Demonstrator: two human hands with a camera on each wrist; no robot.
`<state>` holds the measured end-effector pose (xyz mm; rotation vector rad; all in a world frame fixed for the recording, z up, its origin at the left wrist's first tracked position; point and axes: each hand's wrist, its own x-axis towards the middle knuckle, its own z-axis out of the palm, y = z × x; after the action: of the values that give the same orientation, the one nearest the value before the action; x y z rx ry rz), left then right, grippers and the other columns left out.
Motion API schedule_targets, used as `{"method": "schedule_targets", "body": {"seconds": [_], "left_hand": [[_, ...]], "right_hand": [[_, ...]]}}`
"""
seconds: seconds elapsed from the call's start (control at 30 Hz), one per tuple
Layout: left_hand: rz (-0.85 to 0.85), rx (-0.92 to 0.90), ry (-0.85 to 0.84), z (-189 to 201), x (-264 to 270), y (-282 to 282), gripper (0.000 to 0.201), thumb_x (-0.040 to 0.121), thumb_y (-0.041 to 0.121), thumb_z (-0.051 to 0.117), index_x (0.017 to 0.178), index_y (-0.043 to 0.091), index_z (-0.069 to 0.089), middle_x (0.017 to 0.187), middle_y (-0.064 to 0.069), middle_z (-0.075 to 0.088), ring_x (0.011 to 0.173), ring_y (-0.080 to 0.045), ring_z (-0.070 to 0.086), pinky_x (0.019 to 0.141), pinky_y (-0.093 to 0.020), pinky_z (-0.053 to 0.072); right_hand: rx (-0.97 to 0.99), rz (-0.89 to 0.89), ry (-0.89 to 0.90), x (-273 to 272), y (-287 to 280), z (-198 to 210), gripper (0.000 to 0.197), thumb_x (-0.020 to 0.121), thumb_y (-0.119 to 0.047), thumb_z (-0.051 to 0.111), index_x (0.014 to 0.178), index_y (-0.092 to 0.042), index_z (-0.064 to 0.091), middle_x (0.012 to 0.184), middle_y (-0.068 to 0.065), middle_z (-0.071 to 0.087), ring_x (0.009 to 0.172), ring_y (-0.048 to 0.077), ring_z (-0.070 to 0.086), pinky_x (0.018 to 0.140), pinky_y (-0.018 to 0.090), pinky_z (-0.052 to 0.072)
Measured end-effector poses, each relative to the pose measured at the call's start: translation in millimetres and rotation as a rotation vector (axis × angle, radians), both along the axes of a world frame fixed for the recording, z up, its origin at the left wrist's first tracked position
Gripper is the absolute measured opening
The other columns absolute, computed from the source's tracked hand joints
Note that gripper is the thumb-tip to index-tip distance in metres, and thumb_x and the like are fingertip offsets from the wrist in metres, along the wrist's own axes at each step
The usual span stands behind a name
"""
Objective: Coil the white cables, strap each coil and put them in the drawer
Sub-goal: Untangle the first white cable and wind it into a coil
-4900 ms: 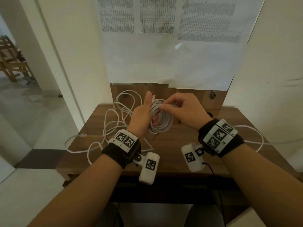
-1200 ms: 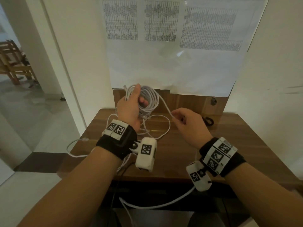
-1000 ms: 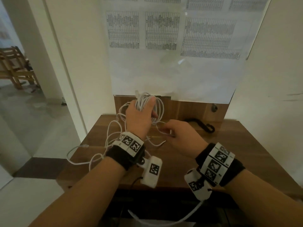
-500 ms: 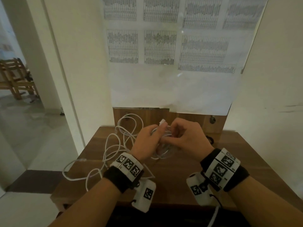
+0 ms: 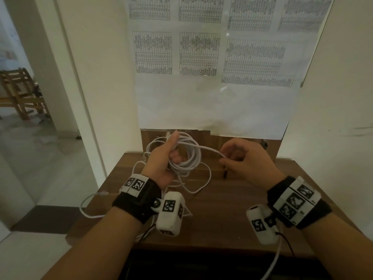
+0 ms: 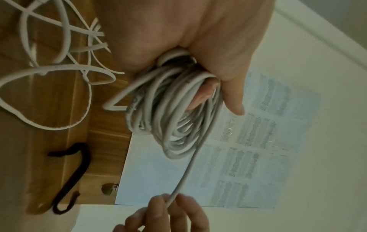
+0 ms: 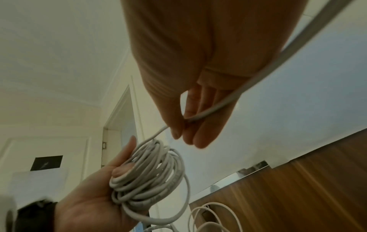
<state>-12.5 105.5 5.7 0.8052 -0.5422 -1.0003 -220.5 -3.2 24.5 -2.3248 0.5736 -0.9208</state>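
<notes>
The left hand (image 5: 161, 162) holds a coil of white cable (image 5: 186, 156) raised above the wooden table (image 5: 232, 209), thumb up along the coil's near side and fingers curled through its middle. In the left wrist view the loops (image 6: 172, 113) bunch between thumb and fingers, tightly held.

From the top of the coil one strand (image 5: 210, 149) runs out toward 3 o'clock to the right hand (image 5: 248, 160), which pinches it between thumb and fingertips (image 7: 178, 130) (the other fingers lie loosely beside the pinch). Past the pinch the strand crosses the palm and leaves the right wrist view at its upper right corner.

More loose white cable (image 5: 193, 184) lies on the table under and at 9 o'clock of the left hand; one loop hangs over the table's left edge, with a plug end (image 5: 102, 193) just beside that edge.

A black strap (image 6: 73, 175) lies on the table near its back panel, apart from both hands; from the head view only a small dark bit shows under the right hand.

Printed sheets (image 5: 197, 53) hang on the wall at 12 o'clock, and wooden furniture (image 5: 22, 93) stands through the doorway at 10 o'clock.
</notes>
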Motion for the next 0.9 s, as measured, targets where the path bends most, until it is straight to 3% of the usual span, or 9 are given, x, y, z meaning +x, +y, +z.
{"method": "schedule_targets", "body": {"seconds": [0.17, 0.3, 0.4, 0.5, 0.57, 0.67, 0.77, 0.83, 0.9], "left_hand": [[-0.158, 0.03, -0.068, 0, -6, 2, 0.018, 0.08, 0.035, 0.067, 0.072, 0.023, 0.077, 0.05, 0.008, 0.033, 0.04, -0.004, 0.035, 0.041, -0.015, 0.034], [-0.198, 0.04, -0.066, 3, -13, 2, 0.015, 0.086, 0.026, 0.065, 0.082, 0.019, 0.078, 0.051, 0.007, 0.032, 0.04, -0.004, 0.033, 0.04, -0.014, 0.032], [-0.087, 0.041, -0.038, 6, -14, -1, 0.019, 0.098, 0.026, 0.058, 0.088, 0.016, 0.071, 0.049, 0.008, 0.034, 0.039, -0.005, 0.035, 0.039, -0.015, 0.033], [0.106, 0.071, 0.019, 8, -8, -4, 0.017, 0.098, 0.028, 0.061, 0.088, 0.015, 0.067, 0.048, 0.006, 0.042, 0.04, -0.007, 0.042, 0.042, -0.018, 0.04], [0.184, 0.08, 0.11, 10, 0, -4, 0.017, 0.096, 0.029, 0.064, 0.086, 0.016, 0.066, 0.049, 0.006, 0.047, 0.04, -0.008, 0.047, 0.044, -0.021, 0.046], [0.28, 0.08, 0.149, 14, 5, -3, 0.017, 0.094, 0.029, 0.069, 0.092, 0.012, 0.066, 0.053, 0.002, 0.056, 0.044, -0.01, 0.055, 0.048, -0.023, 0.051], [0.423, 0.124, -0.055, 12, 4, -5, 0.022, 0.09, 0.029, 0.074, 0.086, 0.007, 0.069, 0.06, -0.002, 0.068, 0.053, -0.014, 0.066, 0.058, -0.03, 0.058], [0.538, 0.175, -0.303, 6, 3, -9, 0.032, 0.083, 0.041, 0.077, 0.085, 0.01, 0.073, 0.071, -0.003, 0.075, 0.067, -0.018, 0.073, 0.072, -0.04, 0.062], [0.601, 0.241, -0.561, 3, -1, -7, 0.044, 0.073, 0.055, 0.076, 0.09, 0.015, 0.072, 0.08, -0.001, 0.076, 0.076, -0.019, 0.074, 0.077, -0.042, 0.062]], "right_hand": [[0.038, -0.162, -0.165, 6, -3, -2, 0.005, 0.088, -0.015, 0.074, 0.092, -0.019, 0.074, 0.08, -0.002, 0.073, 0.062, 0.009, 0.069, 0.065, 0.026, 0.06], [-0.041, -0.225, -0.112, 12, -4, -6, 0.004, 0.09, -0.021, 0.073, 0.093, -0.022, 0.075, 0.08, -0.008, 0.071, 0.065, 0.005, 0.066, 0.067, 0.024, 0.057], [-0.152, -0.19, 0.097, 15, -1, -11, 0.028, 0.09, -0.02, 0.072, 0.117, -0.024, 0.069, 0.095, -0.01, 0.064, 0.079, 0.002, 0.056, 0.074, 0.019, 0.047], [-0.22, -0.137, 0.312, 16, 3, -20, 0.055, 0.094, -0.016, 0.065, 0.144, -0.032, 0.049, 0.104, -0.008, 0.051, 0.086, 0.007, 0.05, 0.079, 0.02, 0.041], [-0.226, -0.145, 0.34, 15, 5, -24, 0.049, 0.097, -0.013, 0.059, 0.143, -0.027, 0.051, 0.104, -0.008, 0.049, 0.088, 0.008, 0.05, 0.08, 0.019, 0.04], [-0.243, -0.18, 0.303, 14, 10, -28, 0.027, 0.098, -0.016, 0.059, 0.124, -0.019, 0.064, 0.102, -0.01, 0.052, 0.09, 0.005, 0.05, 0.084, 0.018, 0.045], [-0.28, -0.156, 0.377, 17, 14, -31, 0.023, 0.095, -0.018, 0.064, 0.118, -0.019, 0.066, 0.104, -0.009, 0.055, 0.092, 0.007, 0.052, 0.088, 0.023, 0.047], [-0.33, -0.078, 0.449, 21, 19, -31, 0.025, 0.096, -0.017, 0.061, 0.12, -0.021, 0.068, 0.109, -0.006, 0.061, 0.097, 0.012, 0.058, 0.085, 0.023, 0.047], [-0.409, 0.012, 0.438, 24, 27, -28, 0.024, 0.095, -0.017, 0.061, 0.116, -0.022, 0.072, 0.108, -0.005, 0.068, 0.098, 0.015, 0.063, 0.081, 0.027, 0.05]]}}
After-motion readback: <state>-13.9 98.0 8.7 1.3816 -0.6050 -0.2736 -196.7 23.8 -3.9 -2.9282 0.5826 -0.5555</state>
